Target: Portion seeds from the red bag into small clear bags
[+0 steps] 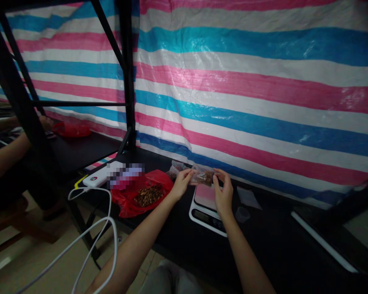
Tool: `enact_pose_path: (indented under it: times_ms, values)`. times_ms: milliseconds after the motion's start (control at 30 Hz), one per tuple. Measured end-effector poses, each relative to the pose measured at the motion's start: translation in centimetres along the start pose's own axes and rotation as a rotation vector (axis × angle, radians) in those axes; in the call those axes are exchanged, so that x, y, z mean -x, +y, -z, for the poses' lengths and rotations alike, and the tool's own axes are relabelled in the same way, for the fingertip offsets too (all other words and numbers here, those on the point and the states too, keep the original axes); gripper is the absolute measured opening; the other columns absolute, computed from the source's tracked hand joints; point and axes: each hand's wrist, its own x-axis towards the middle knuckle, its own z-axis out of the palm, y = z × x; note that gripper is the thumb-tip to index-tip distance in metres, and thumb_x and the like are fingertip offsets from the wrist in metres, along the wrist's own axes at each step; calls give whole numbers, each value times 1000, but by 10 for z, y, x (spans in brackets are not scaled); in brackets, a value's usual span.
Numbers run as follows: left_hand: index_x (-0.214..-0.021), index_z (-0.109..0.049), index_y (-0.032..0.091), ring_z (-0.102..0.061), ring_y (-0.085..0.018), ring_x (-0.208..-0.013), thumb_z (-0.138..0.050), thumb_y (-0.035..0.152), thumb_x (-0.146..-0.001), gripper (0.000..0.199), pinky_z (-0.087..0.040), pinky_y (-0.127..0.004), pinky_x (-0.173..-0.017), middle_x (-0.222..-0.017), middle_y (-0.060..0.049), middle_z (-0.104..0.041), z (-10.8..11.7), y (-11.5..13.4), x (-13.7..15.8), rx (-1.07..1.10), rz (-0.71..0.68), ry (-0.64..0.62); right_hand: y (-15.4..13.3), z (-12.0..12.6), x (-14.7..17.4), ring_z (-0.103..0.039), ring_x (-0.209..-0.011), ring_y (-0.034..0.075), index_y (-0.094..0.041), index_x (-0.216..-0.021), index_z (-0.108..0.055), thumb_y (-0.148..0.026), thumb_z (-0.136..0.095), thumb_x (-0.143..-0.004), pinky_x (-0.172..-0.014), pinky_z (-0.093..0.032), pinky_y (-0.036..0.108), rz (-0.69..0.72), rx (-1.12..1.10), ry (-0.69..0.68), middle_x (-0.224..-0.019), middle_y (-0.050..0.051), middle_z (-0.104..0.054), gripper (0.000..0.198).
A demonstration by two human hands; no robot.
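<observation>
Both my hands pinch a small clear plastic bag point(204, 176) holding some brown bits, one hand at each end. My left hand point(183, 183) grips its left end and my right hand point(223, 192) its right end. The bag hangs above the back part of a white digital scale point(206, 200) with a pale metal plate. Left of my left hand, an opened red plastic bag point(122, 204) holds a heap of small brown pieces point(149, 196). Behind my left hand lies another filled clear bag point(175, 167). A flat clear bag point(248, 197) and a small translucent cup point(242, 214) lie right of the scale.
A white power bank point(102, 174) with a white cable point(110, 204) sits at the table's left end. Black metal frame posts point(129, 81) rise beside the striped sheet point(248, 90). At far left, another person's arm point(12, 153) is near a second red bag point(72, 130).
</observation>
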Motion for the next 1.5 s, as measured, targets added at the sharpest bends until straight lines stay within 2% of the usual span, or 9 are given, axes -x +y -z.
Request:
enact_pose_path:
  times_ms: [67,167,267,400,533,700,867,1067,1500]
  values:
    - [-91,-63,11,-62,-20,-77,-54,48,-72,43,-52,-30,-63,-87,-7,-66,8,3,3,168,75,40,2,-1,-2,-57,-92,19,-22,-109,-47,-43,-52,-75,-79,-46,35,-145,-133,-56,-110,7,-56,41]
    - [-91,-64,10,-63,-20,-76,-60,47,-67,43,-52,-30,-66,-87,-8,-67,24,12,18,262,128,83,-2,-8,1,-62,-75,18,-23,-109,-47,-47,-54,-72,-66,-49,32,-423,-367,-365,-94,6,-63,44]
    - [-92,-64,11,-64,-20,-78,-61,43,-69,40,-52,-31,-70,-91,-9,-67,48,28,40,261,194,45,-18,-26,7,-62,-63,16,-21,-103,-52,-44,-58,-72,-57,-48,27,-539,-568,-609,-85,5,-65,39]
    - [-93,-64,13,-62,-19,-84,-61,41,-69,38,-51,-31,-74,-97,-8,-65,92,51,62,159,228,89,-42,-62,10,-61,-61,13,-19,-95,-57,-40,-64,-68,-55,-49,24,-541,-684,-746,-84,3,-65,35]
    - [-88,-63,12,-62,-18,-74,-61,40,-67,34,-51,-30,-67,-82,-6,-67,140,62,74,-45,255,58,-55,-101,6,-59,-55,11,-16,-90,-60,-39,-64,-68,-46,-44,19,-425,-646,-805,-79,3,-65,32]
    - [-89,-57,15,-61,-16,-72,-54,35,-72,26,-50,-29,-66,-85,-4,-64,175,68,86,-317,98,180,-54,-134,8,-55,-44,8,-17,-92,-57,-37,-60,-72,-34,-34,17,-283,-538,-794,-85,5,-65,29]
    - [-101,-57,21,-59,-17,-88,-43,37,-80,30,-45,-29,-78,-103,-4,-62,172,86,90,-783,-59,290,-52,-139,15,-57,-49,9,-17,-96,-58,-33,-60,-72,-42,-43,20,-133,-401,-753,-88,4,-64,29]
    - [-90,-65,23,-60,-19,-84,-51,39,-78,24,-43,-29,-76,-91,-3,-66,158,82,88,-1189,-109,110,-59,-134,20,-60,-78,17,-18,-90,-65,-25,-60,-72,-69,-48,29,53,-273,-611,-85,4,-66,19]
    - [-85,-68,22,-61,-19,-84,-51,34,-79,22,-44,-31,-78,-88,-3,-69,153,76,87,-1007,-202,208,-62,-136,26,-59,-84,16,-19,-88,-64,-19,-56,-76,-76,-46,28,95,-406,-567,-89,4,-64,15]
